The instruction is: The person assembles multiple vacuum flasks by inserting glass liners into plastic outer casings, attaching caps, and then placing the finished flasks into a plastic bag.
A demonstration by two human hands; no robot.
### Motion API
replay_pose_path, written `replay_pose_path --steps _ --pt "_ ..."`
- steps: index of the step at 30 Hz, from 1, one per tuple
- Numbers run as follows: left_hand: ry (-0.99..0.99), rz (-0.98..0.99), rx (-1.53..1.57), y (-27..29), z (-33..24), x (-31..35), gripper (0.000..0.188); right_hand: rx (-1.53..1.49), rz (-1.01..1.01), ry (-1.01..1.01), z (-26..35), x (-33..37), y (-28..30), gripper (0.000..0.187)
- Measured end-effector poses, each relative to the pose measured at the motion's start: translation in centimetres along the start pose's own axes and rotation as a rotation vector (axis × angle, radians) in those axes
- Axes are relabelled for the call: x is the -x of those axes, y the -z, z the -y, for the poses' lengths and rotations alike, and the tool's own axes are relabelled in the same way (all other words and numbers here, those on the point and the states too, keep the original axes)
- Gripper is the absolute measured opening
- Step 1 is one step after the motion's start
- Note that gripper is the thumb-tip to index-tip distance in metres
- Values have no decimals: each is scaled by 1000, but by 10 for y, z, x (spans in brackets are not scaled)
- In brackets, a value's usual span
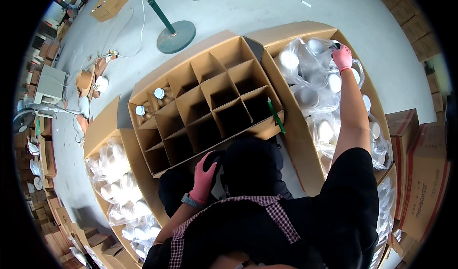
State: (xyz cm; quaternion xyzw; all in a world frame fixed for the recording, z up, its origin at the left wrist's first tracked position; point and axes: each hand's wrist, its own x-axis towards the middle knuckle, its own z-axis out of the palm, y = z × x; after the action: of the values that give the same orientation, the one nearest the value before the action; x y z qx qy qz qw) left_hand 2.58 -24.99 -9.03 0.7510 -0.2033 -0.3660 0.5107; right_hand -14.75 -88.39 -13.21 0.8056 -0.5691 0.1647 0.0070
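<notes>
My right hand (342, 57), in a pink glove with dark fingertips, reaches into the far end of the right-hand carton (305, 161). Its fingers are closed on a clear plastic bag (305, 73) around white, round-topped containers (334, 83); exactly what is pinched is partly hidden. Low by my knee, my left hand (204, 179) wears the same kind of glove, its fingers loosely curved and apart from the thumb, with nothing visible in them. Between the hands' sides stands a divided carton (198, 157). Two clear bottles with pale caps (162, 95) occupy compartments at its left.
A green, pen-like tool (275, 116) lies at the divided carton's right edge. Another carton (138, 169) of bagged white containers stands at left. Beyond are a green stand with a round base (176, 36) and a cable. Stacked cartons (420, 173) rise on the right.
</notes>
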Motion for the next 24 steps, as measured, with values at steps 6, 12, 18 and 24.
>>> replay_pose_path --steps 6,12,18,24 --pt "-162 -43 8 2 26 -4 35 -1148 -59 209 44 27 218 26" --pt "-425 -110 252 17 -10 29 39 -1119 134 716 135 179 407 38" --pt "-703 -203 507 74 -76 155 96 -1086 342 1610 194 317 467 73" --pt "-548 -295 267 117 37 267 97 -880 750 1045 102 359 368 103"
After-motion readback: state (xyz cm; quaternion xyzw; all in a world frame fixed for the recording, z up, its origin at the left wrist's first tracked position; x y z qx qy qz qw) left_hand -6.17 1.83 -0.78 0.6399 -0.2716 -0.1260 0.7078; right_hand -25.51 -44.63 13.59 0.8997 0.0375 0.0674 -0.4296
